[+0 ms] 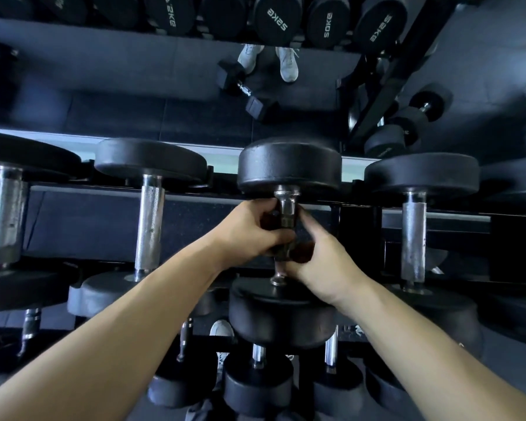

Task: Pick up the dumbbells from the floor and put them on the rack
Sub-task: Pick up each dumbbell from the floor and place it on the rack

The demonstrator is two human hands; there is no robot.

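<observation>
A big black round-headed dumbbell lies across the top tier of the rack, its chrome handle pointing toward me. My left hand and my right hand both wrap that handle, left above, right below. The far head rests by the back rail, the near head sits at the front. A small hex dumbbell shows in the mirror, lying on the floor beside two white shoes.
Neighbouring dumbbells sit left and right of the held one. Lower tiers hold several smaller dumbbells. A mirror behind the rack reflects more dumbbells marked 52kg and 50kg.
</observation>
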